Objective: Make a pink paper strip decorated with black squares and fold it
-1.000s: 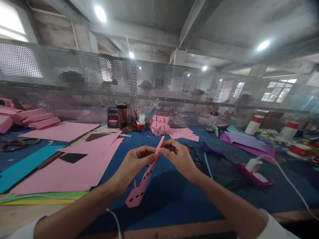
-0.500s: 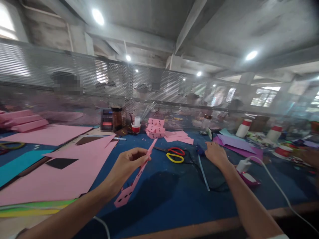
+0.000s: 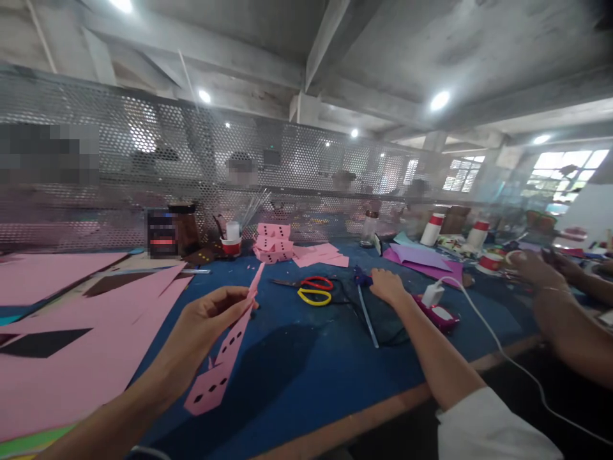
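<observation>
My left hand (image 3: 211,319) pinches a folded pink paper strip (image 3: 232,342) between thumb and fingers. Rows of dark diamond-shaped spots run along the strip, and its lower end hangs bent above the blue table. Further right, my right hand (image 3: 389,286) is closed at a dark blue glue gun (image 3: 363,277), from which a clear glue stick (image 3: 368,317) sticks out towards me. The fingertips are partly hidden. Between my hands lie scissors (image 3: 313,291) with one red and one yellow handle loop. Behind them stands a stack of folded pink pieces (image 3: 272,244) beside flat pink pieces (image 3: 323,255).
Large pink sheets (image 3: 115,345) cover the left side. Purple paper (image 3: 421,257), a pink power strip (image 3: 438,314) with a white plug and cable, and red-and-white cups (image 3: 433,229) are on the right. A co-worker's hand (image 3: 539,281) is at far right. Perforated screen (image 3: 306,160) stands behind.
The view has turned right, so the table things appear further left, and a co-worker's arms show more. My left hand still holds the strip; my right hand stays at the glue gun.
</observation>
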Tool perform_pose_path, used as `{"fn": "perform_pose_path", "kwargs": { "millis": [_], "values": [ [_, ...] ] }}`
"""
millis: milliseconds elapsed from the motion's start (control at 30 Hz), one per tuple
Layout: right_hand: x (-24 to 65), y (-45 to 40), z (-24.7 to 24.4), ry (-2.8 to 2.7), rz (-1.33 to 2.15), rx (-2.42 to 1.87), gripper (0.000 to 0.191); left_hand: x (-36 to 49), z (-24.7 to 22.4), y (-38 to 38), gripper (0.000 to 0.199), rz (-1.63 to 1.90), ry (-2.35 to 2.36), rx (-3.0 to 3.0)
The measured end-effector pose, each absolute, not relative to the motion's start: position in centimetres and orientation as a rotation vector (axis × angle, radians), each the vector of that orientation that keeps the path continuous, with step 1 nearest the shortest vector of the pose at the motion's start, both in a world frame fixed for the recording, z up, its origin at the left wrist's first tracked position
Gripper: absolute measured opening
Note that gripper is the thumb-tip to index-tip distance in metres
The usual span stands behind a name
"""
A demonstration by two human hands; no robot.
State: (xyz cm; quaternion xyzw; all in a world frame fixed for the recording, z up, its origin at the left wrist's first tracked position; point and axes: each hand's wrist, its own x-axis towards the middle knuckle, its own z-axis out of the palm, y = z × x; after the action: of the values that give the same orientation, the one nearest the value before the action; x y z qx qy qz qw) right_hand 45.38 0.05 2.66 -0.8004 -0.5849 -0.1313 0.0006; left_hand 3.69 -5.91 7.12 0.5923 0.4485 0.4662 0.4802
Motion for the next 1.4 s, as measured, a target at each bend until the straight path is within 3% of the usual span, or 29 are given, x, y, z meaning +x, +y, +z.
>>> {"fn": "perform_pose_path", "kwargs": {
  "millis": [400,633,900,1067,1400],
  "values": [
    [43.4,-0.2,4.9,-1.698,-0.232,-2.014,0.040,4.2,7.7,-6.6,0.028,1.172,0.976,1.447],
    [37.3,-1.5,6.3,-1.699,0.042,-1.572,0.049,4.4,6.8,-6.2,0.025,1.189,0.922,1.418],
    [29.2,-8.4,8.5,-1.841,0.588,-1.103,0.029,4.7,7.3,-6.7,0.022,1.219,0.962,1.396],
    [27.0,-9.4,8.9,-1.906,0.561,-0.950,0.021,4.5,7.2,-6.4,0.020,1.241,0.979,1.368],
    [27.3,-8.7,7.1,-2.053,0.431,-1.066,0.024,4.5,7.1,-6.3,0.022,1.222,1.030,1.357]
  ]
}}
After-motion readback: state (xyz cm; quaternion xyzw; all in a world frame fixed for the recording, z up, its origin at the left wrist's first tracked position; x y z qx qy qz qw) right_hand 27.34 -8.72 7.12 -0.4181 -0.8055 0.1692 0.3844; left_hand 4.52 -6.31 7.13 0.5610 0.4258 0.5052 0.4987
